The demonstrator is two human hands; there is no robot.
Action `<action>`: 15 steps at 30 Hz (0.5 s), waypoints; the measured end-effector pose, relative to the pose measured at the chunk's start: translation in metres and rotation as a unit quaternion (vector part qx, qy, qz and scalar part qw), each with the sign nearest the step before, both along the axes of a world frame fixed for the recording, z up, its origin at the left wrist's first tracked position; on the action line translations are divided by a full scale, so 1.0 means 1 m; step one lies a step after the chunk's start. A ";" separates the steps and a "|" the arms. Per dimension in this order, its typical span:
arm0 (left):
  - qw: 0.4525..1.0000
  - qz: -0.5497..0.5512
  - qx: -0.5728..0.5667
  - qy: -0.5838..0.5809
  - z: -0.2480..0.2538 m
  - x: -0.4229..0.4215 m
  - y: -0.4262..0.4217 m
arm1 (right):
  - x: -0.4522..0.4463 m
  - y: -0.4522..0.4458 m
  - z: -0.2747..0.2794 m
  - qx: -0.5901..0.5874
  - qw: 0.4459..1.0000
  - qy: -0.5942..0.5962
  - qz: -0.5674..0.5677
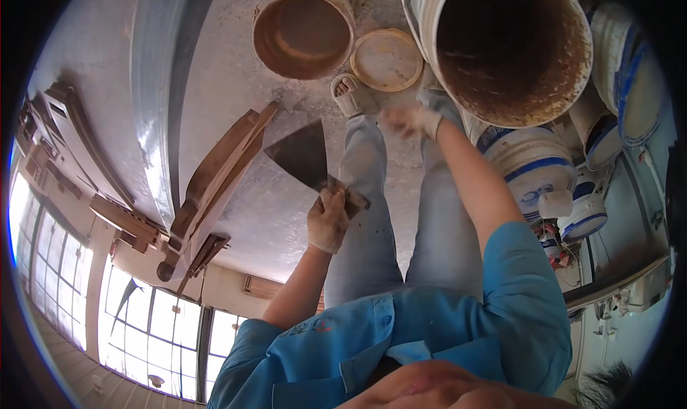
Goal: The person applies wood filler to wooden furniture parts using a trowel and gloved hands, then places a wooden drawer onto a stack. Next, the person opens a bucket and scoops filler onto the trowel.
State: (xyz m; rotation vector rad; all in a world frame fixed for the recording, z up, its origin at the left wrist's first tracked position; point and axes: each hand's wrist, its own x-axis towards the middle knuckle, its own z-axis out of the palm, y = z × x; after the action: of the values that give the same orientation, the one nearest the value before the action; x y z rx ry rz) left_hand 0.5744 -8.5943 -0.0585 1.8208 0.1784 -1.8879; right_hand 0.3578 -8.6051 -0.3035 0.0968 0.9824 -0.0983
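My left hand (pixel 328 219), in what looks like a thin pale glove, is closed round the handle of a wide putty knife (pixel 300 153). The dark, flared blade points up and to the left, above the floor and clear of my left leg. My right hand (pixel 409 120), with a pale cuff at the wrist, is over my lower right leg near the foot. Motion blurs its fingers, and I cannot make out anything in them. Ahead of it lies a round, pale lid or shallow disc (pixel 388 60), beside a brown-stained tub (pixel 304 33).
At upper right a large, dirty-walled bucket (pixel 583 58) gapes towards me. More white and blue buckets (pixel 529 169) crowd my right side. Wooden pieces (pixel 222 173) and a long grey metal-like strip (pixel 154 115) stand on the left. Windows (pixel 154 323) show at lower left.
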 end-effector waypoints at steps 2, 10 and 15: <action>0.986 -0.144 0.062 -0.059 -0.019 0.046 0.035 | -0.002 -0.015 -0.040 -0.147 0.945 0.231 0.178; 0.930 -0.325 0.032 -0.170 -0.033 0.047 0.039 | -0.004 -0.008 -0.219 -0.368 0.769 0.509 0.119; 0.914 -0.370 0.007 -0.163 -0.029 0.043 0.039 | 0.008 0.013 -0.239 -0.450 0.591 0.634 0.216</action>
State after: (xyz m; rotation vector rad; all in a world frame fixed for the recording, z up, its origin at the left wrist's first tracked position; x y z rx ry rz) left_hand 0.6174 -8.5551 -0.0880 2.3919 -0.7147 -1.9702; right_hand 0.3658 -8.5924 -0.5422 -1.3606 2.2435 -0.2170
